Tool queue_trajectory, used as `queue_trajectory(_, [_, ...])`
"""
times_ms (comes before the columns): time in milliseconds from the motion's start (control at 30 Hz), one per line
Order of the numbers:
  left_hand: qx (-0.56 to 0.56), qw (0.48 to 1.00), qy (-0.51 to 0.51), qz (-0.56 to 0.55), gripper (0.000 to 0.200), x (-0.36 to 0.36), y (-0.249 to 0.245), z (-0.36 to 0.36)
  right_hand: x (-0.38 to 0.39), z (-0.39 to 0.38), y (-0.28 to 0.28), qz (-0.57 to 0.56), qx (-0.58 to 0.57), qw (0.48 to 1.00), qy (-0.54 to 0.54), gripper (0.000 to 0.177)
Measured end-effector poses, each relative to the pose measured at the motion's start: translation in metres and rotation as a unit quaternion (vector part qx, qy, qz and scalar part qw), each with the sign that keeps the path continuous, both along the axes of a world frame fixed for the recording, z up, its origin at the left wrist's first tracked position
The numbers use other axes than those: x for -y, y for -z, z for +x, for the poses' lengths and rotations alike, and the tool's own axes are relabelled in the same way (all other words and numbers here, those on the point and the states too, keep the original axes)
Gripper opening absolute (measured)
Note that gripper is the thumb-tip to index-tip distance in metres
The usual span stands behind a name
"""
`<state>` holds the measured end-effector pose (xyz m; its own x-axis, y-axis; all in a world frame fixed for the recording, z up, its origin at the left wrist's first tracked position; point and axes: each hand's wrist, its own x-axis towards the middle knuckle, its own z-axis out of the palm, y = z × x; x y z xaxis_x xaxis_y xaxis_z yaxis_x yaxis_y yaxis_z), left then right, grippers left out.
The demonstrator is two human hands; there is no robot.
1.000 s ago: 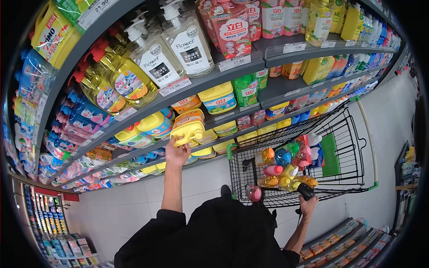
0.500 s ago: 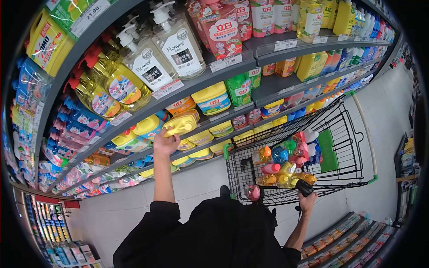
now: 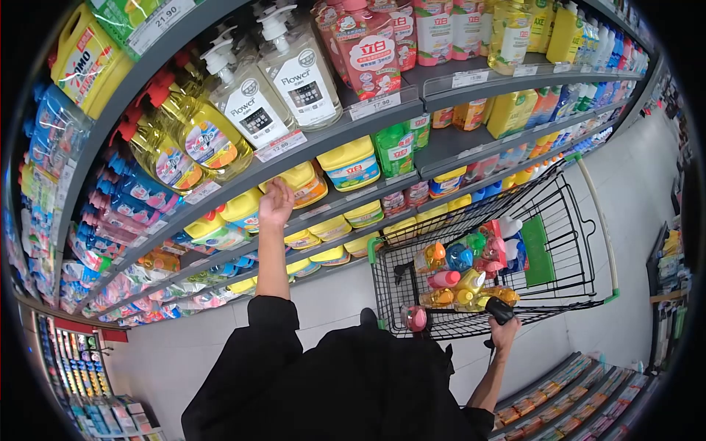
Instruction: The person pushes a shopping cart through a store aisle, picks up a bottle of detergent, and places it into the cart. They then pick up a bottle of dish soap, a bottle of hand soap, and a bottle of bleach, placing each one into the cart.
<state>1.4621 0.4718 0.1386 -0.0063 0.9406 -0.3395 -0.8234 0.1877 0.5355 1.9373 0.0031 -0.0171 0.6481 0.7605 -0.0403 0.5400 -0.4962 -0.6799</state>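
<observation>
My left hand (image 3: 276, 203) is raised at the shelf, with loosely curled, slightly parted fingers against the left side of a yellow jug (image 3: 297, 176). That jug stands on the shelf left of another yellow jug with a blue label (image 3: 349, 163). Its grip looks loose, and some fingertips are hard to make out. Low on the right, my right hand (image 3: 505, 333) is closed round a black object (image 3: 501, 310) at the near side of the wire cart (image 3: 566, 242). Several coloured bottles (image 3: 461, 256) lie in the cart.
Clear pump bottles (image 3: 301, 84), yellow oil-like bottles (image 3: 209, 140) and a pink pouch (image 3: 368, 55) line the upper shelf edge (image 3: 382, 104). More yellow jugs (image 3: 331, 229) sit lower. A low display rack (image 3: 581, 389) stands at the bottom right, over the grey floor.
The yellow jug, tilted forward in my left hand before, now sits further back on the shelf. My left hand has moved slightly up. My right hand keeps its hold.
</observation>
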Motion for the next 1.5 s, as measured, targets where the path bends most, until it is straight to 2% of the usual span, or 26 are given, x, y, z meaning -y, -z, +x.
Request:
queue_trajectory(167, [-0.038,0.999,-0.017,-0.021,0.022,-0.001,-0.011,0.001,0.002,-0.002,-0.002,0.013,0.012,1.000,0.021,0.027])
queue_trajectory(233, [-0.183,0.983,0.005,-0.012,0.023,0.002,-0.009,-0.003,-0.001,-0.002,-0.002,0.012,0.017,0.999,0.029,0.028])
queue_trajectory(267, [-0.184,0.983,0.009,-0.010,0.023,0.002,-0.004,-0.005,-0.001,-0.002,-0.002,0.015,0.026,0.999,0.025,0.028])
queue_trajectory(333, [-0.448,0.891,-0.070,0.012,0.033,0.000,0.005,-0.008,0.001,-0.003,-0.002,0.016,0.034,0.999,0.024,0.028])
queue_trajectory(367, [-0.449,0.891,-0.069,0.012,0.033,-0.002,0.007,-0.012,0.001,-0.004,-0.001,0.017,0.035,0.999,0.027,0.028])
queue_trajectory(400, [-0.659,0.734,-0.134,0.096,0.036,-0.004,0.008,-0.017,0.001,-0.004,-0.001,0.019,0.036,0.999,0.029,0.028])
queue_trajectory(433, [-0.816,0.519,-0.191,0.170,0.039,-0.006,0.009,-0.022,0.000,-0.003,-0.002,0.020,0.037,0.999,0.030,0.028])
queue_trajectory(467, [-0.816,0.519,-0.192,0.169,0.039,-0.003,0.002,-0.019,-0.001,-0.003,-0.001,0.021,0.038,0.999,0.027,0.028])
queue_trajectory(533, [-0.856,0.409,-0.188,0.256,0.039,0.001,-0.020,-0.001,0.002,0.001,0.008,0.017,0.021,0.999,0.021,0.029])
queue_trajectory(567, [-0.856,0.410,-0.189,0.253,0.039,-0.002,-0.022,0.000,0.002,0.002,0.009,0.017,0.022,0.999,0.018,0.029])
queue_trajectory(633, [-0.890,0.339,-0.113,0.284,0.045,-0.010,-0.026,0.003,0.003,0.003,0.010,0.007,0.013,1.000,0.014,0.029])
queue_trajectory(667, [-0.890,0.341,-0.114,0.282,0.045,-0.012,-0.032,0.006,0.002,0.002,0.008,0.007,0.014,1.000,0.013,0.029])
queue_trajectory(733, [-0.891,0.368,-0.005,0.264,0.055,-0.015,-0.046,0.013,0.001,0.002,0.007,0.011,0.001,1.000,0.017,0.029])
queue_trajectory(767, [-0.891,0.370,-0.006,0.264,0.055,-0.021,-0.048,0.014,0.001,0.003,0.008,0.011,0.003,1.000,0.016,0.029])
queue_trajectory(833, [-0.872,0.405,0.098,0.257,0.060,-0.031,-0.052,0.013,0.001,0.002,0.011,0.032,0.064,0.997,0.004,0.024])
queue_trajectory(967, [-0.882,0.399,0.062,0.243,0.060,-0.046,-0.030,-0.001,0.001,0.003,0.017,0.020,0.078,0.997,0.010,0.022])
queue_trajectory(1067, [-0.866,0.432,0.099,0.232,0.064,-0.047,-0.031,-0.005,-0.001,0.002,0.017,0.053,0.069,0.996,0.012,0.022])
queue_trajectory(1133, [-0.841,0.478,0.117,0.223,0.065,-0.050,-0.025,-0.007,-0.001,0.002,0.019,0.053,0.082,0.995,0.021,0.022])
queue_trajectory(1167, [-0.840,0.480,0.117,0.223,0.065,-0.048,-0.027,-0.004,-0.002,0.003,0.021,0.053,0.084,0.995,0.021,0.022])
queue_trajectory(1233, [-0.908,0.368,0.041,0.196,0.063,-0.042,-0.030,0.003,-0.001,0.004,0.023,0.054,0.108,0.993,0.000,0.023])
queue_trajectory(1367, [-0.920,0.350,0.005,0.177,0.058,-0.033,-0.042,0.012,-0.003,0.005,0.022,0.037,0.096,0.995,0.010,0.023])
queue_trajectory(1433, [-0.905,0.385,0.019,0.179,0.055,-0.032,-0.044,0.011,-0.005,0.001,0.014,0.064,0.093,0.994,0.012,0.022])
queue_trajectory(1500, [-0.894,0.392,0.008,0.217,0.055,-0.036,-0.038,0.004,-0.005,0.002,0.018,0.065,0.091,0.994,0.012,0.022])
